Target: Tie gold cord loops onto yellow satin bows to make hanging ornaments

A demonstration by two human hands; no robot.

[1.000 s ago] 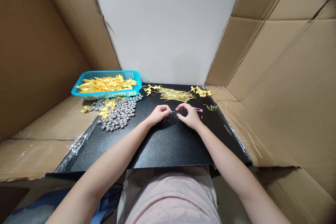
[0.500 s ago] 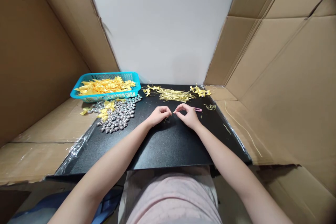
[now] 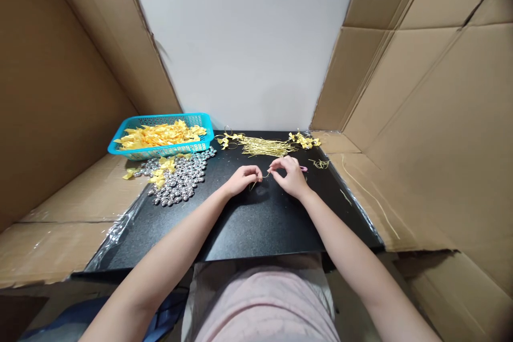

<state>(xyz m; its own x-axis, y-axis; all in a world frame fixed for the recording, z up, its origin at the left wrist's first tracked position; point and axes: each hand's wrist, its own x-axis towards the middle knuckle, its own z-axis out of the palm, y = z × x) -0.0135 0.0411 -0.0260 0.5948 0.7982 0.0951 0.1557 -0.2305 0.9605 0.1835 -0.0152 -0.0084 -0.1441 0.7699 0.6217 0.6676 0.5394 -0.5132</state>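
One cord is pinched by fingers of left hand and right hand, well back from table front edge, one basket leftward.

The left forearm and the right forearm, both bare, slant forward and inward from the lower corners of the view. At their ends the left grip and the right grip face each other, near but not touching. On the left, the fingers curl toward the thumb, drawn together in a pinch. On the right, fingers and thumb arch to meet at or near their tips, with a rounded gap behind.
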